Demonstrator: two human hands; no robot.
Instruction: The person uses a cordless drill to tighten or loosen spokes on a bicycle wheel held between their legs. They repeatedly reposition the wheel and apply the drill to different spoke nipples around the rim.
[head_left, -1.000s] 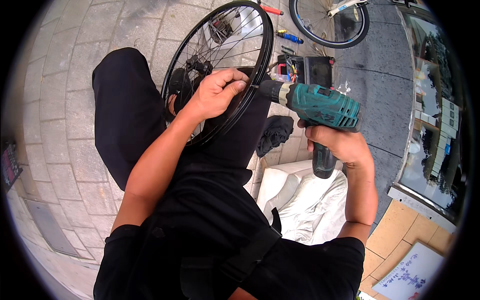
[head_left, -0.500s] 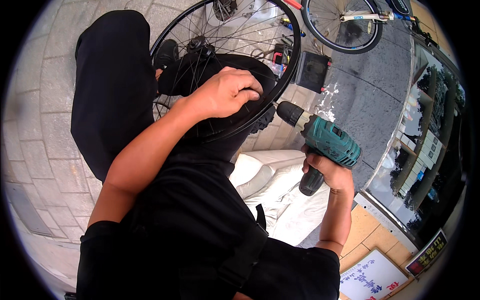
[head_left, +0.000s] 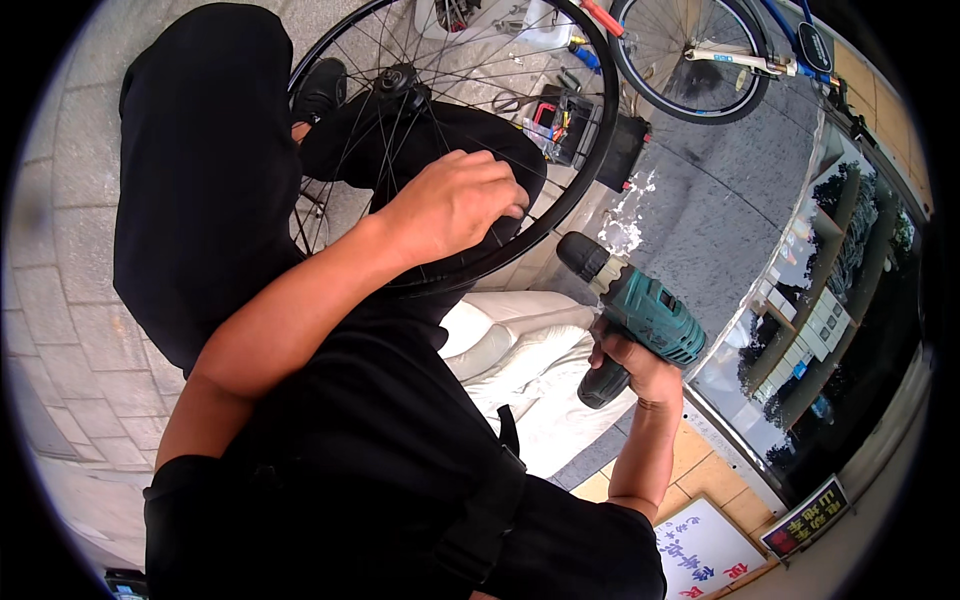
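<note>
A black-rimmed bicycle wheel [head_left: 588, 172] with dark spokes and a black hub [head_left: 400, 86] leans over my legs. Across its spokes, close to the near right part of the rim, lies my left hand [head_left: 458, 203]. Its fingers are curled and pressed together; whether a spoke is between them is hidden. My right hand [head_left: 637, 362] grips the handle of a green and black cordless drill [head_left: 655, 315]. The drill's black chuck [head_left: 578, 254] points up and left towards the rim, a small gap away from it.
Beyond the wheel stand a whitish bin [head_left: 480, 22] and a dark tool tray [head_left: 565, 125] with small tools. Another bicycle's wheel [head_left: 690, 55] is at the far right. Pale cloth [head_left: 530, 370] lies below the drill. A glass front [head_left: 840, 300] and a whiteboard [head_left: 705, 550] are at the right.
The drill has drawn back a little from the rim, where its tip was before. My left hand stays by the rim, fingers still curled. The whole view has shifted slightly.
</note>
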